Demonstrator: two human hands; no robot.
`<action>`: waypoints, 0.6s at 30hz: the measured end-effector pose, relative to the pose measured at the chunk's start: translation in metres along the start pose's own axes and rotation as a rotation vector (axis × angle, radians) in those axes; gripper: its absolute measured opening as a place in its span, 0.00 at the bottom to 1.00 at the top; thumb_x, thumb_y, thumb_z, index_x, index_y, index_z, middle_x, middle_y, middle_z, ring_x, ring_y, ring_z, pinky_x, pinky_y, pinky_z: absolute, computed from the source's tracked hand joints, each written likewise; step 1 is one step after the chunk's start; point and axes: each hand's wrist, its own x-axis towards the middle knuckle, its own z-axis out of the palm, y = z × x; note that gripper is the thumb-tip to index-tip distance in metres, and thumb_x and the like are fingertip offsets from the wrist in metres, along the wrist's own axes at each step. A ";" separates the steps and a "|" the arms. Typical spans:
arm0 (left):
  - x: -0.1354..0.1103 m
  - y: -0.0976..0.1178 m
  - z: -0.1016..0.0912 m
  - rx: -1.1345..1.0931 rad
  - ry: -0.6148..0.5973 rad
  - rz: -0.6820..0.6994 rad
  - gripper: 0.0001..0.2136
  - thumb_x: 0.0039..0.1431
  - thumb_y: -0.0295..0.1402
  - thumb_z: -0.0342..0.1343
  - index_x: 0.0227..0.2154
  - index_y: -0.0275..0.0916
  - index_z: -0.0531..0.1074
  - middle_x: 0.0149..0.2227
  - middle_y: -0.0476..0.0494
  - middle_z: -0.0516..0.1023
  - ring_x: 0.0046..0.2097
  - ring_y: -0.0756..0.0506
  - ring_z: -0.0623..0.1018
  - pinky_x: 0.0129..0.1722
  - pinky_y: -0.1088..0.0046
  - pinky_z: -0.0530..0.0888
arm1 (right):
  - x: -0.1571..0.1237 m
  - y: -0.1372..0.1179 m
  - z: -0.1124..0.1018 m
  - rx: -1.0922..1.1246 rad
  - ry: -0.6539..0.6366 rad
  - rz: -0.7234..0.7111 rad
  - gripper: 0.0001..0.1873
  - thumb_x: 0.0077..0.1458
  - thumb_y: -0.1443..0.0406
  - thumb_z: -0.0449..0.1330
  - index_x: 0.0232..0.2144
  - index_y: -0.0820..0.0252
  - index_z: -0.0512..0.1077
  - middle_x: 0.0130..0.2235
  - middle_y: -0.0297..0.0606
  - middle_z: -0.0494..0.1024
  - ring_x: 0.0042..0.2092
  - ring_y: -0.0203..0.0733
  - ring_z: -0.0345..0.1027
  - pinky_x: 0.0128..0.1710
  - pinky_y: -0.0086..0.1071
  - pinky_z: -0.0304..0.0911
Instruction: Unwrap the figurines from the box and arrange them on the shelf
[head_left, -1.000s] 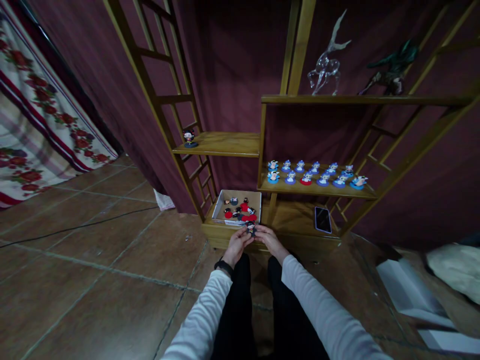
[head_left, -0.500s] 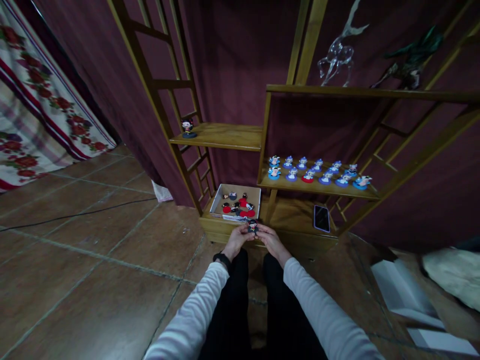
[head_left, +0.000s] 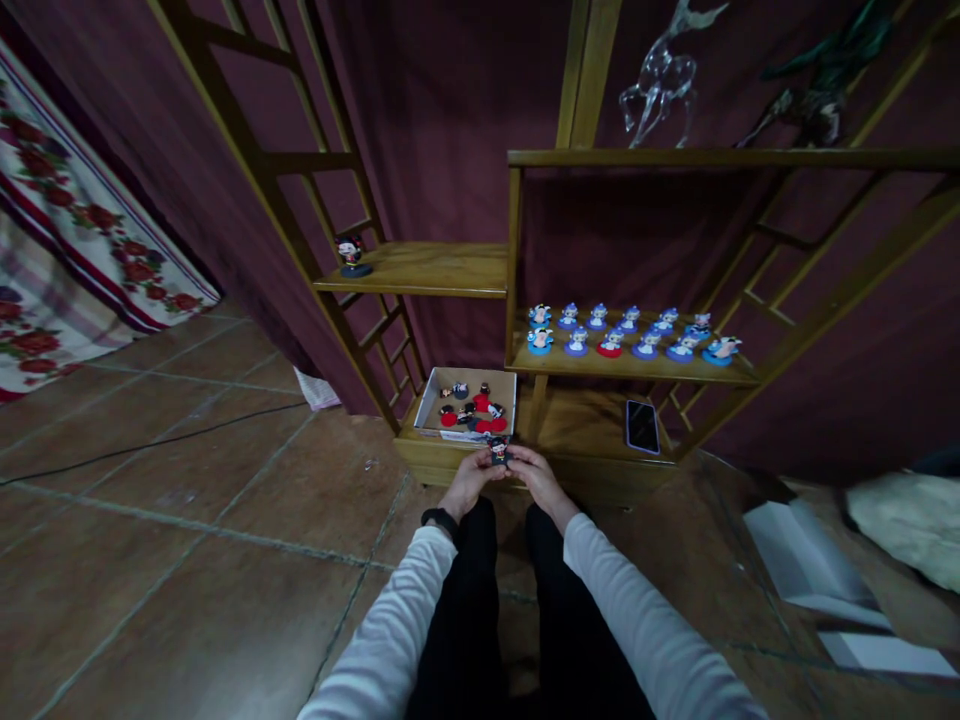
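Observation:
Between my two hands a small figurine [head_left: 499, 451] with dark hair, red-and-black clothing and a dark base stands upright. My left hand [head_left: 470, 478] grips its base from the left, and my right hand [head_left: 541, 478] pinches it from the right. Just beyond my hands, an open cardboard box [head_left: 422, 412] on the bottom shelf holds several loose figurines [head_left: 480, 403], lying about, some on red bases. A similar figurine [head_left: 351, 256] on a dark base stands alone at the left end of the upper-left shelf [head_left: 442, 268].
Two rows of blue and purple figurines [head_left: 611, 342] line the middle right shelf. A phone [head_left: 643, 426] lies on the bottom shelf. Above stand a clear glass deer [head_left: 664, 85] and a dark green statue [head_left: 821, 85]. White packaging [head_left: 806, 560] rests on the floor at right; a cable [head_left: 150, 441] crosses the floor at left.
My view has shifted slightly, so the shelves sit a little further left. Both hands still hold the figurine, which appears slightly turned between the fingers.

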 end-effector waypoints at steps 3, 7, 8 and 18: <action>0.000 0.001 0.000 0.007 0.005 -0.017 0.19 0.34 0.24 0.67 0.35 0.32 0.75 0.26 0.44 0.77 0.26 0.50 0.75 0.32 0.75 0.70 | -0.001 -0.002 0.003 -0.003 0.007 -0.013 0.18 0.36 0.60 0.66 0.35 0.57 0.74 0.34 0.36 0.78 0.33 0.41 0.70 0.38 0.38 0.65; 0.000 -0.001 0.003 0.032 0.045 0.018 0.20 0.33 0.25 0.68 0.35 0.32 0.74 0.26 0.46 0.77 0.27 0.50 0.74 0.32 0.74 0.70 | -0.003 -0.005 0.006 -0.011 0.019 -0.009 0.17 0.36 0.58 0.66 0.32 0.58 0.74 0.32 0.35 0.78 0.30 0.40 0.70 0.35 0.36 0.65; 0.000 -0.002 0.003 0.041 0.057 0.032 0.20 0.32 0.25 0.68 0.35 0.33 0.74 0.26 0.46 0.76 0.27 0.50 0.74 0.32 0.74 0.71 | -0.003 -0.005 0.006 -0.014 0.028 -0.009 0.18 0.36 0.58 0.67 0.32 0.58 0.74 0.31 0.35 0.78 0.30 0.39 0.70 0.34 0.35 0.65; 0.010 -0.022 0.006 0.206 0.115 0.233 0.20 0.36 0.28 0.66 0.36 0.35 0.68 0.30 0.48 0.75 0.31 0.50 0.74 0.36 0.73 0.71 | 0.004 0.004 0.000 -0.068 0.041 -0.003 0.18 0.33 0.57 0.69 0.30 0.58 0.74 0.30 0.33 0.77 0.30 0.38 0.69 0.31 0.32 0.65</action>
